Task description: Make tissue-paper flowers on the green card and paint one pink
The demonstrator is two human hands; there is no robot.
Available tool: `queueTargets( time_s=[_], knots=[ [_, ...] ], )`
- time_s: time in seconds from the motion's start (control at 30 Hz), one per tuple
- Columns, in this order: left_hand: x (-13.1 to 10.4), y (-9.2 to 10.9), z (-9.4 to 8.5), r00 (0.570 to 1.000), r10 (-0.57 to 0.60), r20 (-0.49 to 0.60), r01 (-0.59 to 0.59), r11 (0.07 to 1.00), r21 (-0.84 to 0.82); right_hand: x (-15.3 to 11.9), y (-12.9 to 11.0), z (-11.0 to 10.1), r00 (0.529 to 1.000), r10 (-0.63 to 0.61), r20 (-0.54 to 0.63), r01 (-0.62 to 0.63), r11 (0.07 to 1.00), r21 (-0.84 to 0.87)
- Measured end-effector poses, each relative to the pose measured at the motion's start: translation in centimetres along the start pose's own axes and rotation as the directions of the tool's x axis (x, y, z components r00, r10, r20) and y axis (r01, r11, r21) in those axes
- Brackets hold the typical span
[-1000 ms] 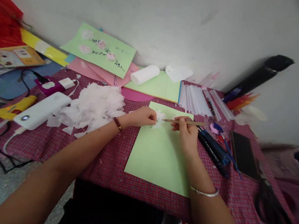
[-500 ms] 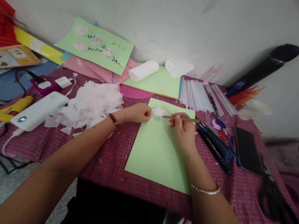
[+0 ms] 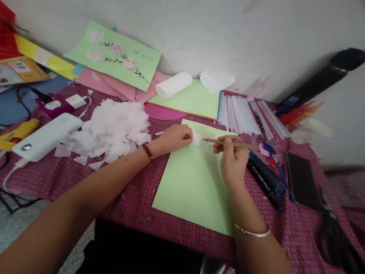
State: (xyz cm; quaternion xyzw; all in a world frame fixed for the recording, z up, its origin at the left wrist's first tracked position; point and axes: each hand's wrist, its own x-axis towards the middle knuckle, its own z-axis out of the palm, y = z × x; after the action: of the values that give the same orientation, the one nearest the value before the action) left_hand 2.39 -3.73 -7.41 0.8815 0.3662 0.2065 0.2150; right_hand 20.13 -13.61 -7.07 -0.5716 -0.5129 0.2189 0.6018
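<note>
A green sheet [image 3: 196, 187] lies on the checked cloth in front of me. White tissue [image 3: 196, 138] is bunched near its top edge. My left hand [image 3: 177, 138] is closed in a pinch at the tissue's left side, on what looks like that tissue. In my right hand [image 3: 233, 158] is a thin wooden stick [image 3: 244, 145], held like a pen, its tip pointing left at the tissue. A heap of torn white tissue pieces [image 3: 114, 125] lies left of the sheet.
A white power bank [image 3: 48, 136] and a yellow glue gun [image 3: 8, 134] lie at the left. Black pens [image 3: 265, 181], a phone [image 3: 303, 181] and scissors [image 3: 338, 242] are at the right. Behind stand a flower picture [image 3: 119, 57] and a white roll [image 3: 174, 85].
My left hand has moved right to the white tissue. My right hand has shifted slightly right, and more of the stick shows behind it.
</note>
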Motion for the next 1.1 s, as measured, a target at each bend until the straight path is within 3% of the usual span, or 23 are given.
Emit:
queueTargets(
  time_s=[0.1, 0.3, 0.4, 0.53, 0.7, 0.9, 0.97, 1.1],
  knots=[
    [-0.1, 0.1, -0.1, 1.0, -0.004, 0.004, 0.004, 1.0, 0.003, -0.2, -0.4, 0.2, 0.999, -0.006, 0.046, 0.004, 1.0, 0.028],
    [-0.2, 0.1, 0.1, 1.0, 0.001, -0.016, -0.002, 0.998, -0.059, -0.3, 0.4, 0.9, 0.985, -0.018, 0.172, 0.033, 0.996, -0.086],
    [-0.2, -0.2, 0.6, 0.993, -0.09, -0.074, 0.073, 0.975, -0.212, -0.3, 1.1, 1.0, 0.979, -0.026, 0.202, 0.052, 0.991, -0.127],
    [0.0, -0.7, 0.9, 0.948, -0.247, -0.201, 0.151, 0.905, -0.398, -0.4, 1.8, 1.1, 0.972, -0.045, 0.229, 0.09, 0.978, -0.189],
    [-0.1, -0.9, 0.5, 0.943, -0.27, -0.196, 0.181, 0.907, -0.379, -0.7, 1.5, 1.0, 0.945, -0.136, 0.298, 0.234, 0.916, -0.326],
    [-0.2, -0.8, 0.0, 0.949, -0.271, -0.16, 0.215, 0.93, -0.299, -0.7, 0.5, 0.7, 0.867, -0.206, 0.453, 0.418, 0.795, -0.439],
    [-0.1, -0.7, -0.1, 0.955, -0.261, -0.141, 0.221, 0.943, -0.248, -0.7, 0.3, 0.5, 0.866, -0.196, 0.46, 0.403, 0.819, -0.409],
    [-0.1, -0.6, 0.3, 0.965, -0.237, -0.113, 0.218, 0.964, -0.153, -0.4, 0.1, -0.1, 0.964, -0.101, 0.248, 0.153, 0.968, -0.201]
  ],
)
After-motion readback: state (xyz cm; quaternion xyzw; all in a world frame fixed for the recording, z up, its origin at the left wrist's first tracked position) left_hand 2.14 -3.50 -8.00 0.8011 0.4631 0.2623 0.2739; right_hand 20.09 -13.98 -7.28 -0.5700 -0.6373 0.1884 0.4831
